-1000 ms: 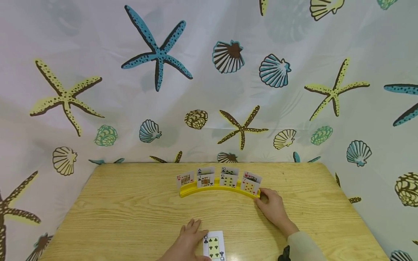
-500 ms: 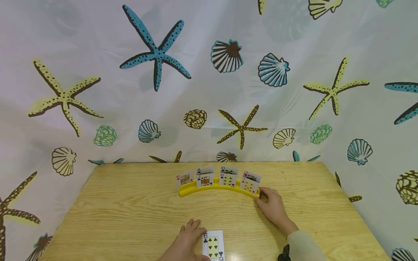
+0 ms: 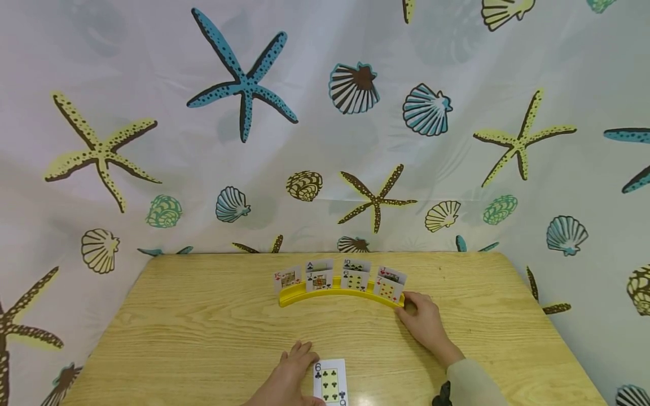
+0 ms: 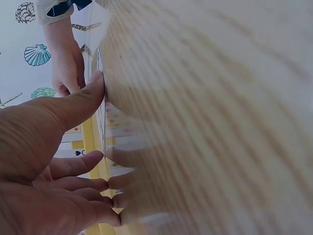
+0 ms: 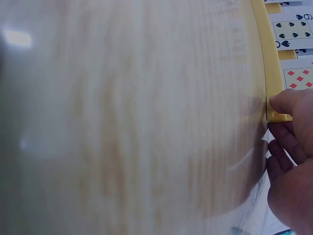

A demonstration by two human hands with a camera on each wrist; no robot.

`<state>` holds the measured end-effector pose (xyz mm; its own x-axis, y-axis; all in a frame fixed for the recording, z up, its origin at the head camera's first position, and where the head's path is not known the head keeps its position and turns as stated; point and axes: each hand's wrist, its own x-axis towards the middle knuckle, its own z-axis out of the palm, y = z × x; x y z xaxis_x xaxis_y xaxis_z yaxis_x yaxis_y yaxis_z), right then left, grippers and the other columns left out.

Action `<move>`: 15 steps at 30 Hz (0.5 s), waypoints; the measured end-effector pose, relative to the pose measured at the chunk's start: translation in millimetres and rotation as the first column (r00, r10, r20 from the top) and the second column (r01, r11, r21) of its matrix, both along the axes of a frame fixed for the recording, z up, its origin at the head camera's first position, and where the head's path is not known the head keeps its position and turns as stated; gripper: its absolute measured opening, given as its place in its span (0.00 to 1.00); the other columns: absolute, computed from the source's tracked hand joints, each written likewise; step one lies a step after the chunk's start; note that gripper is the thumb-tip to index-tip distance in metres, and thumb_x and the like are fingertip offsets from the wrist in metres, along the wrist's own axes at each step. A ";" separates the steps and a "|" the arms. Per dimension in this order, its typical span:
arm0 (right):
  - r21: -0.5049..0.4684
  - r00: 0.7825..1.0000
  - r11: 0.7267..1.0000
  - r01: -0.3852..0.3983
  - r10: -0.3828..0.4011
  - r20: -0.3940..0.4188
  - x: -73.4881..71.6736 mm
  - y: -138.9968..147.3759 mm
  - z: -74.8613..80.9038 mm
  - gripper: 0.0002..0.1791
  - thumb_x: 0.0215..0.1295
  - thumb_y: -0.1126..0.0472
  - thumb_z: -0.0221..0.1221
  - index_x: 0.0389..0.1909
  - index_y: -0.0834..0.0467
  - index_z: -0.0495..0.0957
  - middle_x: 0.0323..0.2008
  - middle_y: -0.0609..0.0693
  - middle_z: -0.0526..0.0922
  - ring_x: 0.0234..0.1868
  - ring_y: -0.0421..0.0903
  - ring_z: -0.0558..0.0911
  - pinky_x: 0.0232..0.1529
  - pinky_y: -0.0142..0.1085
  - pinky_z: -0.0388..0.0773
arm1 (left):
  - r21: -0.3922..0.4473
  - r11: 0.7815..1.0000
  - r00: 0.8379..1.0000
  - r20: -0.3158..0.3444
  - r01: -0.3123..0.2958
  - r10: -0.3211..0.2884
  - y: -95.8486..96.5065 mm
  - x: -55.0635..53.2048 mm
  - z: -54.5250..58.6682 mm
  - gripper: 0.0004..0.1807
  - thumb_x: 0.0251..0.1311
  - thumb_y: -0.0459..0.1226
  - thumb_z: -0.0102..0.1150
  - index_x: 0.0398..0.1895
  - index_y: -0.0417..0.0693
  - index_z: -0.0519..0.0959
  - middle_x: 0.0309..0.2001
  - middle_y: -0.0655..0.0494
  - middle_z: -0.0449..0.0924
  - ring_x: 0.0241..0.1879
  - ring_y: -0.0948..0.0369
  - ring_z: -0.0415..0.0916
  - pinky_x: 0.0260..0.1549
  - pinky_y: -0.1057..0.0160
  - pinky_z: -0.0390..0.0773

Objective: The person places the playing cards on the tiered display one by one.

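Note:
A six of clubs (image 3: 330, 380) lies face up on the table near its front. My left hand (image 3: 286, 380) rests at the card's left side, thumb along its lower part and forefinger by its upper left corner. The other left fingertips touch the wood in the left wrist view. Farther back stands a curved yellow card holder (image 3: 335, 291). My right hand (image 3: 424, 321) pinches its right end, thumb in front. Upright in the holder are a king (image 3: 288, 277), a jack (image 3: 320, 282), a six of spades (image 3: 354, 281) and a seven of diamonds (image 3: 387, 290), with several cards behind them.
The wooden table (image 3: 203, 327) reaches back to a hanging cloth (image 3: 304, 141) printed with starfish and shells. More cloth hangs along both sides. A dark object (image 3: 443, 393) is at the right wrist, beside a pale sleeve (image 3: 474, 383).
The six of clubs has slid very slightly to the left, with the left hand beside it. The right hand and the card holder have stayed in place.

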<state>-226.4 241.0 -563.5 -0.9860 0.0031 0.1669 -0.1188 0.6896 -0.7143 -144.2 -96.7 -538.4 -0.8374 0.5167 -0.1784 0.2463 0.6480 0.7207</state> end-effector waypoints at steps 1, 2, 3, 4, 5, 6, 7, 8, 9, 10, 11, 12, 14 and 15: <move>-0.001 1.000 1.000 0.000 0.000 0.000 0.0 0.0 -0.3 0.24 0.70 0.62 0.67 0.63 0.68 0.80 0.60 0.65 0.83 0.63 0.63 0.78 0.67 0.60 0.76 | 0.001 1.000 1.000 0.000 -0.002 0.002 0.2 0.1 0.1 0.41 0.46 0.44 0.86 0.59 0.32 0.77 0.73 0.18 0.61 0.74 0.20 0.52 0.66 0.17 0.55; -0.003 1.000 1.000 0.000 0.000 0.002 0.0 0.0 -0.4 0.24 0.70 0.62 0.67 0.64 0.68 0.80 0.60 0.65 0.83 0.64 0.63 0.78 0.67 0.60 0.76 | 0.003 1.000 1.000 0.000 -0.002 0.002 0.4 0.3 0.2 0.40 0.45 0.44 0.86 0.58 0.32 0.77 0.73 0.18 0.61 0.74 0.20 0.52 0.66 0.17 0.55; -0.004 1.000 1.000 0.001 -0.001 0.004 0.0 -0.1 -0.6 0.24 0.70 0.62 0.67 0.64 0.68 0.79 0.61 0.65 0.83 0.64 0.63 0.78 0.67 0.60 0.76 | 0.004 1.000 1.000 -0.001 -0.003 0.003 0.6 0.1 0.1 0.40 0.45 0.44 0.86 0.58 0.33 0.77 0.73 0.18 0.61 0.74 0.20 0.52 0.65 0.16 0.55; -0.005 1.000 1.000 0.002 -0.002 0.006 0.2 -0.1 -0.6 0.24 0.70 0.62 0.67 0.64 0.68 0.79 0.61 0.65 0.83 0.64 0.63 0.78 0.67 0.60 0.76 | 0.003 1.000 1.000 -0.006 -0.002 0.002 0.7 -0.1 -0.2 0.39 0.45 0.44 0.86 0.57 0.33 0.77 0.73 0.18 0.61 0.74 0.20 0.52 0.65 0.16 0.55; -0.005 1.000 1.000 0.003 -0.003 0.006 0.3 -0.1 -0.6 0.24 0.71 0.62 0.67 0.64 0.67 0.79 0.61 0.65 0.82 0.64 0.63 0.78 0.67 0.60 0.76 | 0.004 1.000 1.000 -0.008 -0.002 0.002 0.7 -0.3 -0.3 0.39 0.45 0.44 0.86 0.57 0.33 0.77 0.73 0.18 0.61 0.74 0.20 0.52 0.65 0.16 0.55; -0.006 1.000 1.000 0.003 -0.003 0.008 0.4 -0.2 -0.6 0.24 0.71 0.62 0.67 0.64 0.67 0.79 0.61 0.65 0.82 0.64 0.63 0.78 0.67 0.59 0.76 | 0.011 1.000 1.000 -0.012 -0.003 0.003 0.7 -0.3 -0.2 0.39 0.45 0.43 0.87 0.56 0.33 0.77 0.72 0.18 0.62 0.74 0.20 0.53 0.64 0.16 0.55; -0.007 1.000 1.000 0.004 -0.004 0.009 0.6 -0.2 -0.6 0.24 0.71 0.62 0.67 0.64 0.67 0.79 0.61 0.65 0.82 0.64 0.63 0.78 0.67 0.59 0.76 | 0.014 1.000 1.000 -0.015 -0.002 0.002 0.5 -0.3 -0.7 0.39 0.44 0.44 0.87 0.56 0.33 0.77 0.72 0.18 0.62 0.74 0.20 0.53 0.64 0.15 0.55; -0.008 1.000 1.000 0.005 -0.004 0.010 0.7 -0.2 -0.4 0.24 0.71 0.62 0.67 0.64 0.67 0.79 0.61 0.65 0.82 0.64 0.62 0.78 0.67 0.59 0.76 | 0.017 1.000 1.000 -0.018 0.000 0.001 0.3 -0.2 -0.9 0.40 0.44 0.44 0.87 0.56 0.33 0.77 0.72 0.17 0.62 0.74 0.20 0.53 0.64 0.15 0.56; -0.008 1.000 1.000 0.005 -0.005 0.010 0.9 -0.2 -0.4 0.24 0.71 0.62 0.67 0.64 0.67 0.79 0.61 0.65 0.82 0.64 0.62 0.78 0.67 0.60 0.76 | 0.019 1.000 1.000 -0.016 0.000 0.001 -0.1 -0.4 -1.9 0.40 0.44 0.46 0.87 0.56 0.33 0.77 0.72 0.18 0.61 0.74 0.20 0.53 0.64 0.16 0.56; -0.008 1.000 1.000 0.005 -0.005 0.010 1.0 -0.2 -0.3 0.24 0.71 0.62 0.67 0.64 0.67 0.79 0.61 0.65 0.82 0.64 0.62 0.78 0.67 0.60 0.76 | 0.019 1.000 1.000 -0.012 0.000 0.000 -0.7 -0.4 -2.8 0.41 0.44 0.47 0.86 0.56 0.33 0.77 0.73 0.18 0.61 0.74 0.20 0.53 0.65 0.16 0.56; -0.009 1.000 1.000 0.005 -0.005 0.009 1.0 -0.3 -0.2 0.24 0.71 0.62 0.67 0.64 0.67 0.80 0.61 0.65 0.82 0.64 0.62 0.78 0.67 0.60 0.76 | 0.026 1.000 1.000 -0.009 -0.001 0.001 -1.0 -0.1 -2.9 0.42 0.44 0.48 0.86 0.56 0.33 0.77 0.73 0.18 0.61 0.74 0.20 0.53 0.65 0.16 0.56; -0.008 1.000 1.000 0.005 -0.005 0.009 1.1 -0.3 -0.1 0.24 0.71 0.62 0.67 0.64 0.67 0.80 0.61 0.64 0.83 0.64 0.62 0.78 0.67 0.60 0.76 | 0.030 1.000 1.000 -0.007 -0.002 0.002 -1.3 0.1 -3.3 0.42 0.43 0.48 0.86 0.57 0.33 0.77 0.73 0.17 0.61 0.74 0.21 0.53 0.65 0.16 0.56; -0.007 1.000 1.000 0.005 -0.005 0.008 1.2 -0.5 0.1 0.24 0.71 0.62 0.67 0.64 0.67 0.80 0.61 0.64 0.83 0.64 0.62 0.78 0.67 0.60 0.76 | 0.036 0.999 1.000 0.002 -0.010 0.010 -1.7 0.4 -3.7 0.42 0.44 0.49 0.86 0.57 0.32 0.77 0.73 0.17 0.60 0.75 0.21 0.52 0.66 0.16 0.55; -0.006 1.000 1.000 0.005 -0.005 0.008 1.2 -0.6 0.0 0.24 0.71 0.62 0.67 0.64 0.67 0.80 0.61 0.64 0.83 0.64 0.62 0.78 0.67 0.59 0.76 | 0.036 0.999 1.000 0.005 -0.015 0.015 -1.7 0.6 -3.6 0.42 0.44 0.48 0.86 0.57 0.32 0.77 0.73 0.17 0.59 0.75 0.21 0.52 0.66 0.17 0.54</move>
<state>-225.2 240.5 -563.5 -0.9872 0.0090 0.1593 -0.1098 0.6860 -0.7192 -143.6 -98.3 -542.0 -0.8442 0.5103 -0.1640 0.2330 0.6249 0.7451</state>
